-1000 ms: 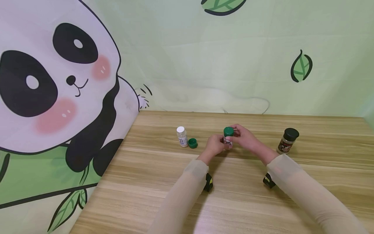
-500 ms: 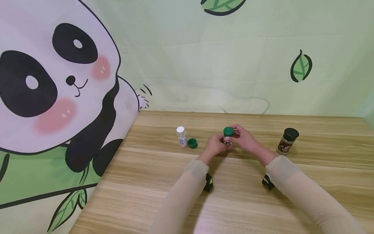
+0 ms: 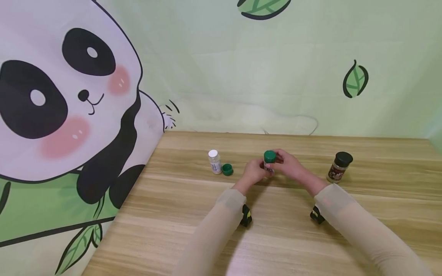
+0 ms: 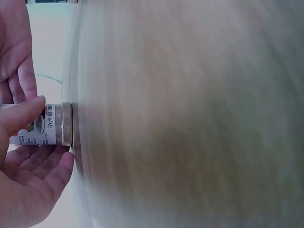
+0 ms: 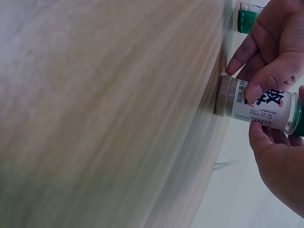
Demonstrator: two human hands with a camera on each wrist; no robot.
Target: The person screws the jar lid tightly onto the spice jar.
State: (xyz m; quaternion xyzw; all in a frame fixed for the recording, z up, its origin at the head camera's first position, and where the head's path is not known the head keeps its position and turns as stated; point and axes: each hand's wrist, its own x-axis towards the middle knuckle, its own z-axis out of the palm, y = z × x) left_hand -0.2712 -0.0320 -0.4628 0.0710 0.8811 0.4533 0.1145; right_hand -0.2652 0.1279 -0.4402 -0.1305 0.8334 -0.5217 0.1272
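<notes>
A small clear spice jar [image 5: 263,103] with a printed label and a green cap [image 3: 269,156] stands upright at mid-table, its base on or very near the wood. My left hand [image 3: 253,171] grips the jar's lower body, thumb across the label [image 4: 35,126] and fingers round the other side. From the far right, my right hand [image 3: 290,165] holds the upper part, with its thumb in front and fingers behind by the cap. In the right wrist view, the right hand [image 5: 280,166] touches the jar below the label; some fingertips are hidden.
Left of the hands stands a white-capped bottle [image 3: 215,162], with a loose green cap [image 3: 227,169] beside it. On the right is a larger black-capped seasoning jar [image 3: 340,167], close to the right forearm. A panda-print cloth [image 3: 221,76] hangs behind the wooden table [image 3: 165,230].
The right hand has shifted very slightly at the jar's top, and less of the label shows in the head view. Both hands keep their hold; the other items stay where they were.
</notes>
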